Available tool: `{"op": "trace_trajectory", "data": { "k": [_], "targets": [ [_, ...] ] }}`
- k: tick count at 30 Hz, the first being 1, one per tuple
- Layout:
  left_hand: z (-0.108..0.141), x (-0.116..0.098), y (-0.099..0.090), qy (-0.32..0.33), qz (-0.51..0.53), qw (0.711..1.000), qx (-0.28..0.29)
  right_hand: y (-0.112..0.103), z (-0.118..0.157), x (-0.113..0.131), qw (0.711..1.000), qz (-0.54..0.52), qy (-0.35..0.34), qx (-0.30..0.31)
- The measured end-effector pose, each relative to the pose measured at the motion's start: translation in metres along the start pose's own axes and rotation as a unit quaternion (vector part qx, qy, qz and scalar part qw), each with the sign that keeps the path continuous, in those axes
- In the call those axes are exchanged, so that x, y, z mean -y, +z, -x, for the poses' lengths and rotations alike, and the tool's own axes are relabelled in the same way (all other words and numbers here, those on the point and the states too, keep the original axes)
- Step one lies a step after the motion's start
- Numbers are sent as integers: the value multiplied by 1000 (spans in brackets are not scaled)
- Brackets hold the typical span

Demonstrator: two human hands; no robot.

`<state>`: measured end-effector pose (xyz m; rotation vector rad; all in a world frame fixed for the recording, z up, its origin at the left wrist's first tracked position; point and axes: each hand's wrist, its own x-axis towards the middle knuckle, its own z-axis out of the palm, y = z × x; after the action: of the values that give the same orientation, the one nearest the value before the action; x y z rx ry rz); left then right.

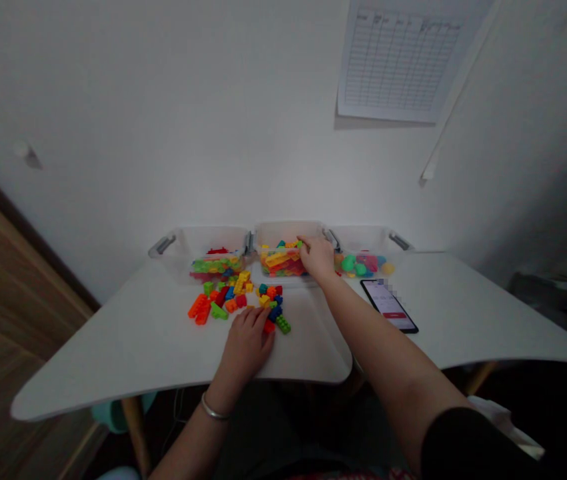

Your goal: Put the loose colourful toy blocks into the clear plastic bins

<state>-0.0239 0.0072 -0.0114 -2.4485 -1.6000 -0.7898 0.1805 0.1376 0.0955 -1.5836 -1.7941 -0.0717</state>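
Observation:
My left hand (249, 339) rests on the white table with its fingers spread at the near edge of a loose pile of toy building blocks. A red block (269, 327) lies between its thumb and index finger, and a green block (283, 325) is just to the right. My right hand (319, 259) reaches over the front wall of the middle clear plastic bin (288, 230). Its fingers are closed at a small green building block (300, 244) above the orange, yellow and red blocks inside. The far side of this hand's grip is partly hidden.
A left clear bin (208, 235) holds green and red pieces; a right clear bin (363, 235) holds round colourful pieces. A phone (390, 305) lies right of my right forearm. Orange blocks (200, 309) lie at the pile's left. The wall (203, 133) stands behind the bins.

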Motion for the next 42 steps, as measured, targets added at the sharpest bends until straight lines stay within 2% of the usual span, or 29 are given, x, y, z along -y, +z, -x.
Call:
{"op": "trace_trajectory", "data": {
  "k": [8,14,18,21,24,27,31,38,42],
  "targets": [
    [1,1,0,3,2,1000,-6,-4,11,-12,991,55,-111,53],
    [1,1,0,3,-1,1000,-4,-6,9,-25,987,-13,-155,36],
    [1,1,0,0,-4,1000,1,-6,18,-35,991,-77,-104,-45],
    [1,0,-1,-4,-6,1000,6,-2,34,-48,990,-71,-29,-115],
    [1,0,0,-2,-3,1000,5,7,56,-66,986,-60,58,-142],
    [1,1,0,-2,-1,1000,-4,19,74,-86,989,-35,103,-105],
    [1,2,2,2,0,1000,-11,32,85,-104,994,22,99,-38],
    [1,1,1,0,0,1000,-4,40,85,-105,994,95,41,39],
    [1,1,1,1,3,1000,-4,37,86,-102,993,96,66,28]
  ]
}}
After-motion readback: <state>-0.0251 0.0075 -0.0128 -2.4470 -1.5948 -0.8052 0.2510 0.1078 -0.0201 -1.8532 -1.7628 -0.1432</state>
